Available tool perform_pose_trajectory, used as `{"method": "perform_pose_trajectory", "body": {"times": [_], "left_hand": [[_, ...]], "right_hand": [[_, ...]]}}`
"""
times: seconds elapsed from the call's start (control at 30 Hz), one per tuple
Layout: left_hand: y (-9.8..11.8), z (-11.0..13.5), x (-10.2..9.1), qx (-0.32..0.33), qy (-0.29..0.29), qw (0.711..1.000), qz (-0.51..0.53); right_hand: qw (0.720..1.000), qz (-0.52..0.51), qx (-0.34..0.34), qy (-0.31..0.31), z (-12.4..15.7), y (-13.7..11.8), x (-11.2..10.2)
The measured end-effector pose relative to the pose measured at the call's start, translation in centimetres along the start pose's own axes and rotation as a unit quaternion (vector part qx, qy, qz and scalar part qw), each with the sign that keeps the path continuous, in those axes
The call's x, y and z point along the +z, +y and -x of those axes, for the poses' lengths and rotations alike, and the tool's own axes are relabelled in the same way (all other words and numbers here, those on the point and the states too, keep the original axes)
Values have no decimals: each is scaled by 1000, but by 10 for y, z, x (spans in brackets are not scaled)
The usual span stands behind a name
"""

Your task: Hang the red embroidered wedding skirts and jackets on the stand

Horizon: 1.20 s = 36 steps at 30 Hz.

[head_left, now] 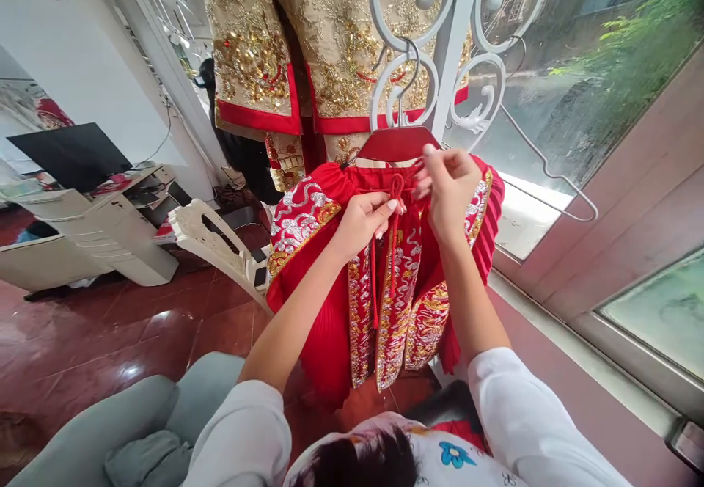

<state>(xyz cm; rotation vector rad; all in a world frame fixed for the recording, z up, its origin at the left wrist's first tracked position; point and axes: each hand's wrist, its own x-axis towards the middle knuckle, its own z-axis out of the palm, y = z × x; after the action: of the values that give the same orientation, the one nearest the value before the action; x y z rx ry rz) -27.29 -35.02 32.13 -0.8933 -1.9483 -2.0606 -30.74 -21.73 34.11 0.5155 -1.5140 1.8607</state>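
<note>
A red pleated skirt with silver and gold embroidered panels hangs from a red hanger. At its waistband, a red cord forms a loop, and its loose ends dangle down the front. My left hand is closed, pinching the cord just below the loop between thumb and fingers. To the right of the loop, my right hand is raised at the waistband with thumb and finger pinched together. Its lower fingertips are slightly blurred, and what lies between them cannot be made out.
White scrolled ironwork carries the hanger's hook beside the window. Gold beaded garments hang behind. A bare wire hanger hangs at right. A white chair and a desk with a monitor stand left; a grey seat is near.
</note>
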Motion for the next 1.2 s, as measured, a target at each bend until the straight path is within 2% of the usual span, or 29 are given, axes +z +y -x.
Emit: {"method": "perform_pose_trajectory", "body": {"times": [0.07,0.17,0.27,0.37,0.47,0.57,0.63,0.73,0.83,0.97,1.07,1.2], "left_hand": [[-3,-1,0,1,15,1000,5],[-3,-1,1,-4,16,1000,-9],[1,-1,2,-25,-3,999,-46],[5,0,2,-39,-11,997,-68],[6,0,0,-35,-2,996,-79],[3,0,-1,-30,10,995,-91],[3,0,-1,-28,15,995,-93],[2,-1,0,-21,22,996,-85],[2,-2,1,-24,29,996,-75],[-1,-3,1,-28,44,998,-44],[-1,-1,3,-26,44,998,-27],[0,0,5,-21,49,998,-39]], "right_hand": [[999,33,5,-4,8,-2,-11],[987,102,37,-116,22,-7,-20],[972,124,15,-198,28,-7,-21],[976,60,17,-207,26,-2,-19],[976,-9,88,-201,25,1,-20],[977,1,120,-177,26,1,-23],[981,39,87,-168,27,1,-24],[977,127,-9,-171,28,1,-24],[947,258,-115,-151,34,1,-20],[894,399,-182,-94,49,7,-14],[878,413,-230,-72,55,14,-14],[881,371,-295,-10,57,23,-16]]}}
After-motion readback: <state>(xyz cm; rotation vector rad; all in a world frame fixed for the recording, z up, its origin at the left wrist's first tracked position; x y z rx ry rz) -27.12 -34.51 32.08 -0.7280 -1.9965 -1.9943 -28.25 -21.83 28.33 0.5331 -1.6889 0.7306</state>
